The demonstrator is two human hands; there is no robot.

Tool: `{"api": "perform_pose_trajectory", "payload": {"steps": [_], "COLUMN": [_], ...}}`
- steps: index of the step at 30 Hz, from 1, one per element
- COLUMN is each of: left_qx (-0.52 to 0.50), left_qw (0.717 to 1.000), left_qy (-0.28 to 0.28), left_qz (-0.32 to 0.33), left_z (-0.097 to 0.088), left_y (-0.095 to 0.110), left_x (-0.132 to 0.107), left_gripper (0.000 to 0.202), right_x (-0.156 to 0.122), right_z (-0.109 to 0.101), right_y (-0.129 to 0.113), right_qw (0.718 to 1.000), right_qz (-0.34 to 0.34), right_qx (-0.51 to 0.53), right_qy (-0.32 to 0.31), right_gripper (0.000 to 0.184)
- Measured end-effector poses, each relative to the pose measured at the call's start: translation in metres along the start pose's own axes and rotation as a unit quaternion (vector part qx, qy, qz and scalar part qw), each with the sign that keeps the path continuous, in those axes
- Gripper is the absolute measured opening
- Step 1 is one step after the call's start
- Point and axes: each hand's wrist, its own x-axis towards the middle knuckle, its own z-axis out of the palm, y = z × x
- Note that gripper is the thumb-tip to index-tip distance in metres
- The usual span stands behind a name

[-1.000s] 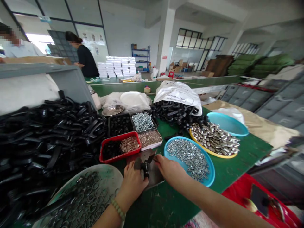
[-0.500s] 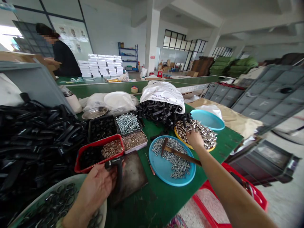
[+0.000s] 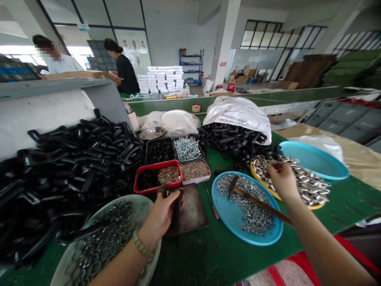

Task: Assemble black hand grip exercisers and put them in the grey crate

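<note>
My left hand (image 3: 162, 216) is closed around a black plastic handle (image 3: 177, 210), held above a dark metal plate (image 3: 195, 212) on the green table. Over the yellow tray (image 3: 318, 206) my right hand (image 3: 282, 178) has its fingertips pinched among shiny metal sleeves (image 3: 312, 184); what sits between them is too small to make out. Beside that tray is a blue tray (image 3: 258, 240) of small nuts (image 3: 253, 214), with a hammer (image 3: 262, 204) lying across it. A pale basin (image 3: 156, 254) of metal rings (image 3: 104, 246) is below my left forearm.
Black handles (image 3: 98, 159) spill from a grey crate (image 3: 111, 99) at left. Small trays of screws (image 3: 187, 149) and a red tray (image 3: 157, 190) sit mid-table. A white sack (image 3: 238, 113) of black parts and another blue tray (image 3: 312, 159) lie behind. Two people work beyond.
The view has swung left, bringing a second person into sight. My left hand has turned and its fingers have closed around the handle. My right hand has lifted slightly, its fingers pinched together.
</note>
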Motion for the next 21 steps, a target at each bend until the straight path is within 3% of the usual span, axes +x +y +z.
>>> {"api": "perform_pose_trajectory", "payload": {"steps": [2,5,9,13,18,21], "left_qx": [0.009,0.021,0.063,0.091,-0.007,0.062], "left_qw": [1.000,0.999,0.996,0.993,1.000,0.996], "left_qy": [-0.015,-0.031,-0.007,0.027,-0.016,-0.022], "left_qz": [0.015,0.036,0.063,0.065,0.019,0.062], "left_z": [-0.003,-0.006,-0.007,-0.008,-0.008,-0.010], "left_y": [-0.002,-0.005,-0.005,0.001,0.005,0.003], "left_x": [-0.001,-0.004,-0.012,-0.019,-0.029,-0.030], "left_gripper": [0.054,0.053,0.064,0.062,0.057,0.065], "right_x": [-0.036,-0.097,-0.150,-0.166,-0.171,-0.174], "right_z": [0.010,0.028,0.044,0.052,0.055,0.059], "right_y": [-0.031,-0.075,-0.110,-0.126,-0.144,-0.155], "right_qw": [0.990,0.936,0.873,0.859,0.862,0.858], "right_qz": [-0.039,-0.066,-0.049,-0.046,-0.069,-0.093], "right_qx": [0.096,0.230,0.294,0.312,0.306,0.306], "right_qy": [-0.100,-0.260,-0.385,-0.402,-0.399,-0.402], "right_gripper": [0.038,0.034,0.029,0.027,0.024,0.022]}}
